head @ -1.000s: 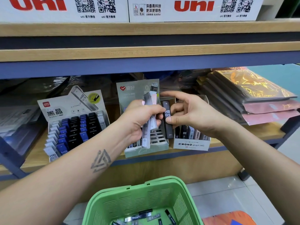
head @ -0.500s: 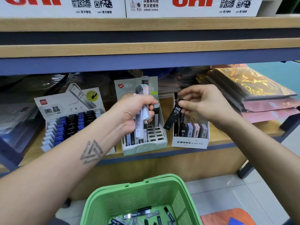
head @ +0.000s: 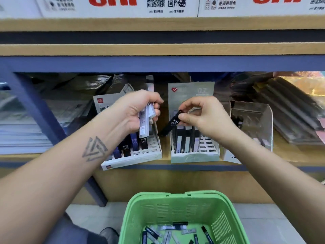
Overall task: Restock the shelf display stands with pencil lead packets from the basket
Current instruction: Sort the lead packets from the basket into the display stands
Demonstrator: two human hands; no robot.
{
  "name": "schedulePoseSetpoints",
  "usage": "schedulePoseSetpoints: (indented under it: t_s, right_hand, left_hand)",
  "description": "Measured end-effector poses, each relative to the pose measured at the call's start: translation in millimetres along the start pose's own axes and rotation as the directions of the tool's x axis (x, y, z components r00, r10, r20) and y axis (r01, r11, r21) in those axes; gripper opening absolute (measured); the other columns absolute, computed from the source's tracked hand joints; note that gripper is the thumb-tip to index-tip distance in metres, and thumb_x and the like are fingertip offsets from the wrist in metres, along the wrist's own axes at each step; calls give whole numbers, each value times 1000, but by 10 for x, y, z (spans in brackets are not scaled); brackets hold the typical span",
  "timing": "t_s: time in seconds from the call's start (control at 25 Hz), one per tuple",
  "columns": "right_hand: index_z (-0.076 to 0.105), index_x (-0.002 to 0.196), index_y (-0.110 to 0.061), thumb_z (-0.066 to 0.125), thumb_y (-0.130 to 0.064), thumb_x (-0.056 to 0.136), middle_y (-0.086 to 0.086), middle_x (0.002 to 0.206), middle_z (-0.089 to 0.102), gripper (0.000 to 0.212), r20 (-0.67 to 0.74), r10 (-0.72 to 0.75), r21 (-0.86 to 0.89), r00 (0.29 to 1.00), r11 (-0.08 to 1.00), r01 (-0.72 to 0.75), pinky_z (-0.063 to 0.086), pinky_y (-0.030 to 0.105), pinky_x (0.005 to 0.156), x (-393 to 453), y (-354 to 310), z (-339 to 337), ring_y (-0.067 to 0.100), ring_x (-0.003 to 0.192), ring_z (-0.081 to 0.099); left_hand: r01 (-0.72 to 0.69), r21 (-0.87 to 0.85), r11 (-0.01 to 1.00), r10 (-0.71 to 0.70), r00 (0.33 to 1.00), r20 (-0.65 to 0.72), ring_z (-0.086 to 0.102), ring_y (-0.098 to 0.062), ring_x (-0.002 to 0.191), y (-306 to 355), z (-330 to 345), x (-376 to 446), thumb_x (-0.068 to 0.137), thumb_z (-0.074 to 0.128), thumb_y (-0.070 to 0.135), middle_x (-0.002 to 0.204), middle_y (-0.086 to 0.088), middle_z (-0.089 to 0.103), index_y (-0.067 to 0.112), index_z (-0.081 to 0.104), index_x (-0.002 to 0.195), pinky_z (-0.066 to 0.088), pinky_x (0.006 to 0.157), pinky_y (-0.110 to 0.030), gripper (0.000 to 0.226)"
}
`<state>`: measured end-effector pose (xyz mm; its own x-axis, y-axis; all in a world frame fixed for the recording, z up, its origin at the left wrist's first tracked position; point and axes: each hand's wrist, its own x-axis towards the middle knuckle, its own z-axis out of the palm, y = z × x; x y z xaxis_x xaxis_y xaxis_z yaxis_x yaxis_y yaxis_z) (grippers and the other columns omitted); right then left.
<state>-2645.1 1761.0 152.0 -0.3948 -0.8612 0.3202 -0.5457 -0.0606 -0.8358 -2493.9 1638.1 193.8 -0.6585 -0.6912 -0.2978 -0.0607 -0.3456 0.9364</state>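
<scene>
My left hand (head: 139,110) grips a bunch of pale lead packets (head: 146,120) above the white display stand (head: 133,159), whose slots hold black and blue HB 0.5 packets. My right hand (head: 202,115) pinches one black HB 0.5 packet (head: 171,125), tilted, over the gap between the white stand and the grey-green display stand (head: 195,157). That stand holds several grey and black packets at its left. The green basket (head: 175,203) sits below with several loose packets (head: 168,233) in its bottom.
A third white stand (head: 251,124) with a grey back stands to the right on the wooden shelf (head: 299,155). Wrapped folders (head: 290,110) lie at far right, paper stacks (head: 22,124) at left. A blue upright post (head: 35,106) crosses the left side. White boxes (head: 123,6) sit on the upper shelf.
The view has shifted left, so the stands sit further right in frame. My right hand has carried the black packet from the rightmost stand leftward to the grey-green one. The left hand holds its bunch as before.
</scene>
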Motion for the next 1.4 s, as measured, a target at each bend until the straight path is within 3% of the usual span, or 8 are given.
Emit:
schedulePoseSetpoints:
  t_s: [0.28, 0.48, 0.8, 1.04, 1.12, 1.2, 1.28, 1.4]
  right_hand:
    - [78, 98, -21, 81, -19, 84, -11, 81, 69, 14, 74, -104, -398, 992, 909, 125, 46, 8, 70, 121, -118, 627, 1, 75, 62]
    - [77, 98, -20, 78, -14, 86, -2, 90, 75, 14, 128, -152, -455, 980, 869, 194, 56, 38, 82, 148, -71, 920, 17, 87, 68]
    - [79, 96, -18, 71, 2, 86, -4, 89, 75, 23, 293, -200, -529, 935, 781, 333, 53, 26, 74, 264, -136, 990, 2, 79, 65]
    - [76, 114, -18, 66, -16, 95, -6, 106, 54, 22, 299, -236, -632, 925, 677, 377, 46, 33, 69, 111, -26, 1066, 25, 93, 61]
    - [72, 120, -18, 61, -13, 97, -7, 105, 61, 26, 238, -190, -530, 952, 796, 292, 47, 30, 75, 72, -136, 1042, 17, 92, 62]
    - [69, 111, -11, 57, -6, 99, 4, 93, 74, 18, 150, 11, -107, 989, 994, 5, 50, 28, 70, 49, -337, 953, 15, 78, 67]
    - [61, 104, -3, 60, -10, 100, 19, 84, 75, 9, 242, 134, 280, 961, 939, -201, 53, 31, 60, -25, -534, 849, 26, 69, 70]
    - [53, 102, -3, 71, -20, 92, 22, 80, 74, 27, 355, 136, 324, 925, 910, -258, 56, 31, 57, -174, -630, 808, 35, 69, 72]
  left_hand:
    - [29, 10, 1000, -28, 995, -100, 45, -10, 37, 23, -602, -108, 89, 59, 1, 52, 0, 47, 12, 53, 73, 36, 37, -17, 20]
    - [51, 7, 999, -50, 992, -112, 45, -11, 37, -27, -765, -157, 89, 58, 1, 53, -2, 47, 12, 52, 65, 36, 36, -15, 27]
    - [50, 37, 998, -46, 994, -102, 46, -12, 41, -15, -806, -233, 89, 60, 3, 52, -2, 50, 12, 52, 70, 39, 38, -17, 23]
    - [45, -6, 999, -45, 994, -101, 49, -11, 39, -25, -754, -236, 89, 62, 2, 51, -1, 51, 11, 52, 72, 39, 37, -18, 21]
    - [23, -23, 999, -26, 992, -124, 50, -12, 40, -55, -726, -209, 88, 63, 3, 53, -2, 52, 10, 55, 77, 40, 38, -19, 16]
    - [-20, -46, 999, 12, 986, -166, 53, -13, 40, -84, -679, -171, 87, 66, 1, 56, -4, 54, 8, 58, 83, 43, 39, -20, 10]
    - [-76, -77, 994, 58, 974, -219, 56, -14, 42, -116, -633, -137, 85, 68, -1, 59, -6, 55, 6, 60, 88, 48, 42, -22, 10]
    - [-124, -97, 987, 93, 957, -276, 55, -16, 40, -167, -511, -94, 85, 69, -3, 54, -7, 54, 4, 58, 91, 51, 46, -25, 14]
